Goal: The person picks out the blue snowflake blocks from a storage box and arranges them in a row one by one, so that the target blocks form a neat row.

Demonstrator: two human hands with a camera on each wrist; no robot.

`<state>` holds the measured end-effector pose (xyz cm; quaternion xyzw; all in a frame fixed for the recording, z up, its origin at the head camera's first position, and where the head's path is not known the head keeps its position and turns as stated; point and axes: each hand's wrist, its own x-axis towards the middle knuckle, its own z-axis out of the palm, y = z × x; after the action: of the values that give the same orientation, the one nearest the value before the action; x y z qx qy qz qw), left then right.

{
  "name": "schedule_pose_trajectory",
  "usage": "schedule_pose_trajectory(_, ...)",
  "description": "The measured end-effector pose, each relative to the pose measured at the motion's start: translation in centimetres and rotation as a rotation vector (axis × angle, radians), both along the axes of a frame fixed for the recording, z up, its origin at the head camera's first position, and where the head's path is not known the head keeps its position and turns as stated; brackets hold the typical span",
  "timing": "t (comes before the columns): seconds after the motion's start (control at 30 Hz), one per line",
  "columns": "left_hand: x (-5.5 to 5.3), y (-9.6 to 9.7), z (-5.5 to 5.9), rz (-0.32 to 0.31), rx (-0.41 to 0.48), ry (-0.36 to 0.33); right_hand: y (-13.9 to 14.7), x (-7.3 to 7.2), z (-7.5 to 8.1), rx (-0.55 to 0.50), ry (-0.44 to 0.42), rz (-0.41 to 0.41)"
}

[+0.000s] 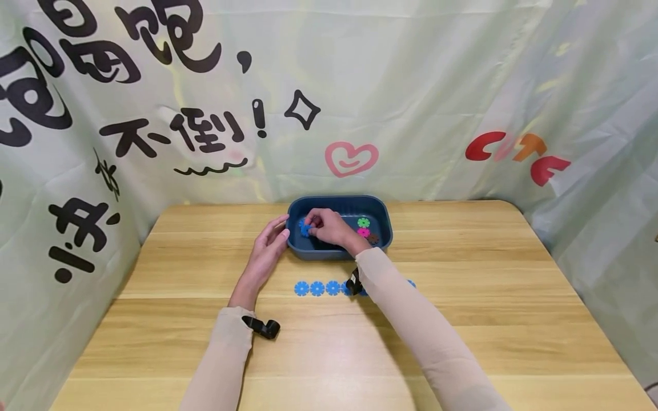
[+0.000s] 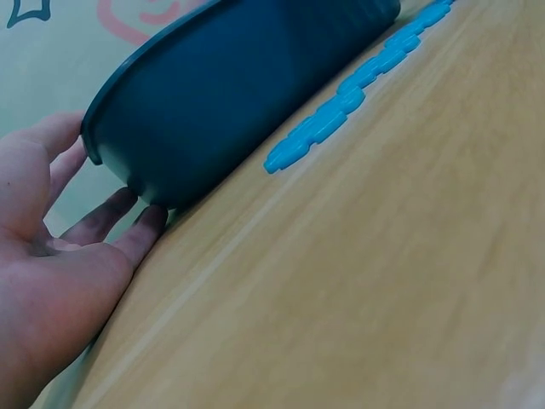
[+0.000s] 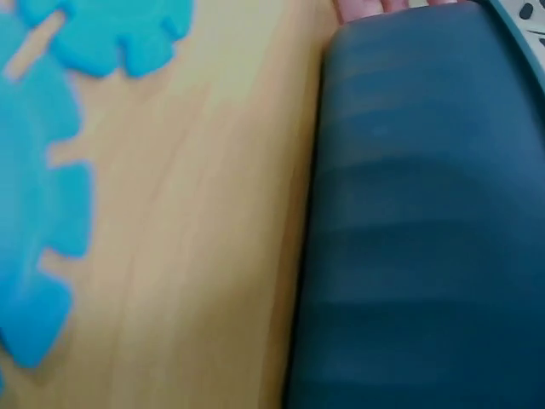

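Observation:
A dark blue plastic basin (image 1: 339,254) stands at the back of the table. My left hand (image 1: 265,251) touches its left end, the fingers loosely extended along the outer wall; the left wrist view shows fingertips (image 2: 152,223) against that wall. Inside the basin, my right hand (image 1: 331,227) pinches a blue notched disc (image 1: 305,230) at the left end, where blue pieces overlap. A green disc (image 1: 364,222), a pink disc (image 1: 364,232) and a brown disc (image 1: 373,238) lie in its right part. The right wrist view does not show the right hand.
A row of several blue notched discs (image 1: 317,288) lies flat on the wooden table (image 1: 195,257) in front of the basin. The right forearm (image 1: 411,319) crosses over the row and hides part of it. A printed curtain (image 1: 411,103) hangs behind the table.

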<state>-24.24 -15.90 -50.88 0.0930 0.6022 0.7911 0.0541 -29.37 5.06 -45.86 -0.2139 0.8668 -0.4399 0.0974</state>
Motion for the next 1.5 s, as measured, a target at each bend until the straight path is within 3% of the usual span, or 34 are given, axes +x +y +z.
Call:
schedule_pose_trajectory(0.1,0.1,0.1,-0.1,-0.002,0.003,-0.007,0.2,0.0,0.0,-0.038,0.002,-0.037)
schedule_pose_trajectory(0.37,0.0,0.1,-0.1,0.010,-0.004,-0.009,0.3,0.5,0.9,-0.225,-0.152,-0.073)
schedule_pose_trajectory(0.6,-0.1,0.0,-0.1,0.008,-0.001,-0.010,0.7,1.2,1.7,-0.242,-0.111,-0.071)
schedule_pose_trajectory(1.23,-0.1,0.0,0.0,0.021,-0.031,-0.016,2.9,4.8,3.9,-0.289,0.056,-0.036)
schedule_pose_trajectory(1.5,0.0,-0.1,0.0,0.019,-0.037,-0.014,3.8,6.2,4.5,-0.461,-0.038,-0.032)
